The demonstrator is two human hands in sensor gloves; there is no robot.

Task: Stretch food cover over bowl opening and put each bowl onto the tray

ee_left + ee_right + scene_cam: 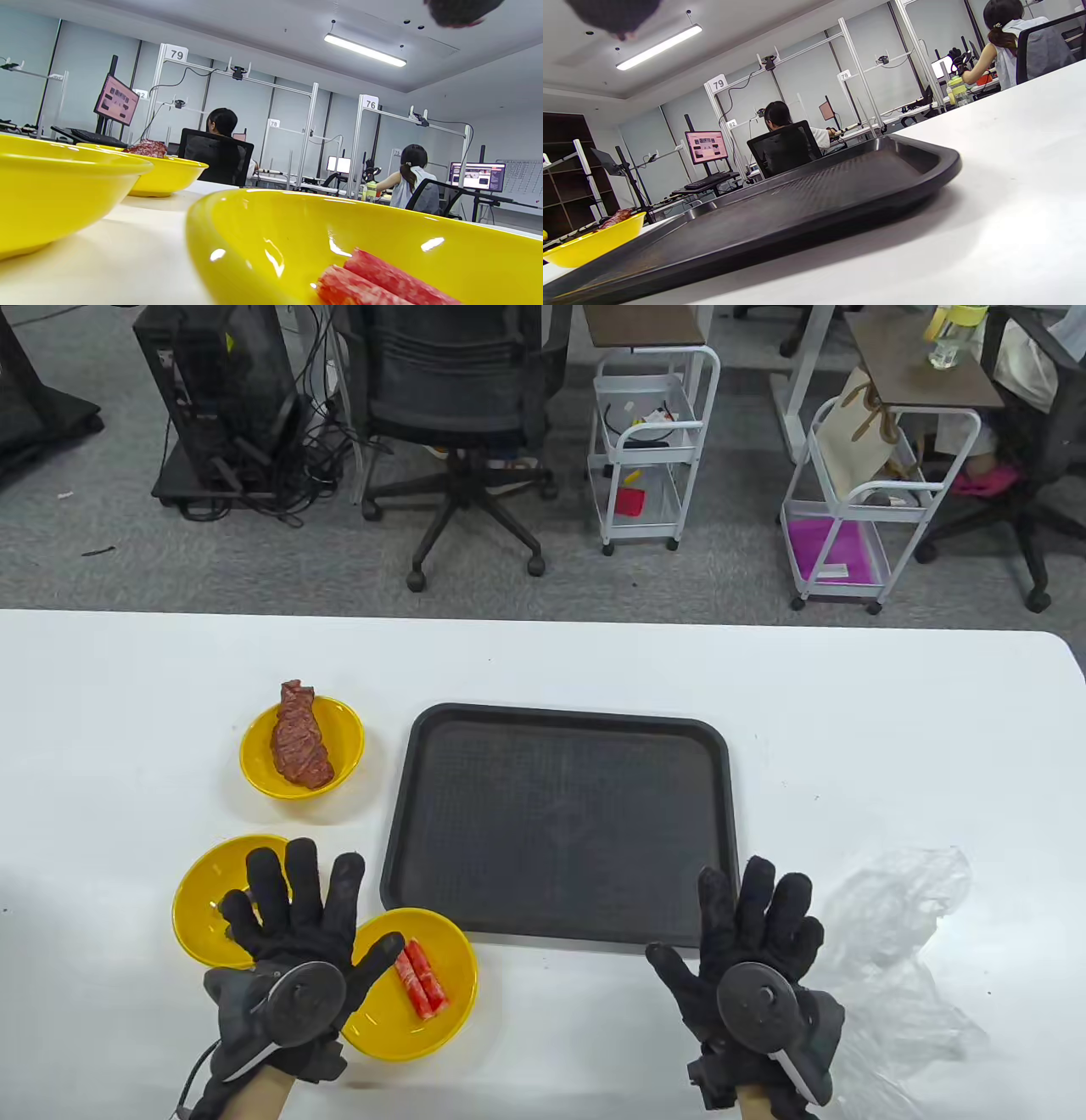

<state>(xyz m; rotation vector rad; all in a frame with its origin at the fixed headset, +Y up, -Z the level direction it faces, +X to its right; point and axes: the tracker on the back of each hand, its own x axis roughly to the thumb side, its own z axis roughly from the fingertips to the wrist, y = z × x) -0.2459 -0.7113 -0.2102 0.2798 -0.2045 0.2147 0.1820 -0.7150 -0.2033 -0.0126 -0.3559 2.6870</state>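
Three yellow bowls stand left of the black tray [399,831]. The far bowl [346,729] holds a brown meat piece [299,736]. The near bowl [450,1001] holds red crab sticks [421,979], also seen close up as crab sticks [373,281] in the left wrist view. The left bowl [199,899] is partly hidden under my left hand [293,916], which lies flat with fingers spread, holding nothing. My right hand [755,933] rests open at the tray's near right corner. Clear plastic food covers [899,916] lie right of it.
The white table's far edge [543,617] borders a floor with an office chair [458,407] and two white carts [649,449]. In the wrist views, people sit at desks in the background. The tray [840,186] is bare.
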